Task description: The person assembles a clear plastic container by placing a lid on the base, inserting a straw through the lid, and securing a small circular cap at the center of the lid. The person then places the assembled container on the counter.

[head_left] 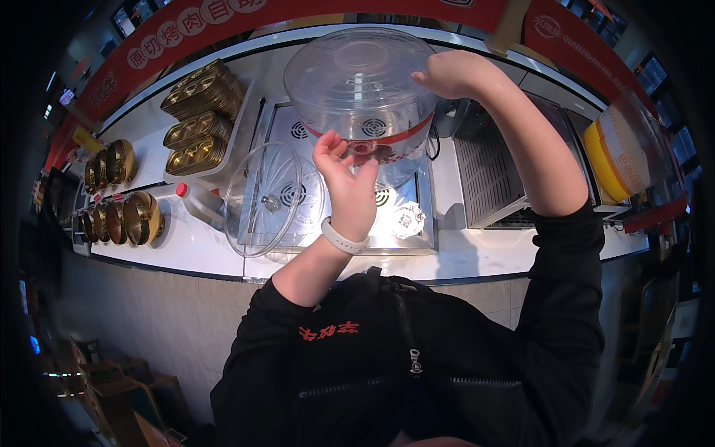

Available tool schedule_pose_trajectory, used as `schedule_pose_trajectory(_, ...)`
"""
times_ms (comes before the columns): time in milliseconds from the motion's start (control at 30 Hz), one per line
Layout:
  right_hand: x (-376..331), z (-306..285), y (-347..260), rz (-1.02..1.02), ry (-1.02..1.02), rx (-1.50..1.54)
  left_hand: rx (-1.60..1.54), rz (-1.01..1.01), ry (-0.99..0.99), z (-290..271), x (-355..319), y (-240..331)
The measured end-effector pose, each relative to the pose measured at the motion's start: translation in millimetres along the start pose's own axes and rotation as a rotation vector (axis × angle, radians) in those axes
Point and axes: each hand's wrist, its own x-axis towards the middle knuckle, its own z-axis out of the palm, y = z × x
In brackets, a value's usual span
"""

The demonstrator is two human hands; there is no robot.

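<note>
A big, clear round container [357, 112] with a red printed band stands on a steel panel with round vents [313, 223]. At its upper right edge is my right hand [460, 73], fingers curled in and thumb against the rim. My left hand [346, 179], a pale band on its wrist, is raised before the red band. Its fingers and thumb are spread, and I cannot tell whether they touch the wall. Left of that hand, a clear round lid [262, 200] with a central knob is tilted up. A crumpled white wrapper [408, 220] lies near the panel's front right corner.
A white jug [201, 201] with a red cap is beside the lid. Stacked gold trays [199, 123] and gold bowls [138, 217] occupy the counter's left side. To the right are a slotted steel grille [491, 175] and a yellow-based tub [607, 160].
</note>
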Motion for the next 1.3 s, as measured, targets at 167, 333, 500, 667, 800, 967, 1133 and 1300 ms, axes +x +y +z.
schedule_pose_trajectory(167,10.5,-24.6,42.2,-0.075,0.008,0.161,0.583,0.753,-0.293,24.4,91.7,55.8)
schedule_pose_trajectory(333,1.3,-20.5,89.2,-0.186,0.262,0.718,0.89,0.673,-0.62,47.0,167.7,48.7)
schedule_pose_trajectory(500,-11.5,7.0,99.4,-0.369,0.211,1.282,0.971,0.523,-0.841,64.6,181.8,15.9)
schedule_pose_trajectory(667,-2.9,40.1,88.6,-0.622,0.284,2.325,0.994,0.501,-0.894,78.5,177.4,6.7)
schedule_pose_trajectory(800,6.1,57.1,75.9,-0.325,0.38,2.217,0.834,0.36,-1.066,76.5,186.1,10.8)
schedule_pose_trajectory(967,5.1,45.5,73.8,-0.274,0.266,1.842,0.751,0.375,-1.048,68.1,193.2,8.2)
schedule_pose_trajectory(1133,11.2,38.4,68.0,-0.217,0.408,1.519,0.703,0.309,-1.025,66.2,191.5,8.7)
schedule_pose_trajectory(1300,23.3,44.2,61.8,-0.309,0.516,1.434,0.726,0.302,-1.007,65.4,188.7,12.5)
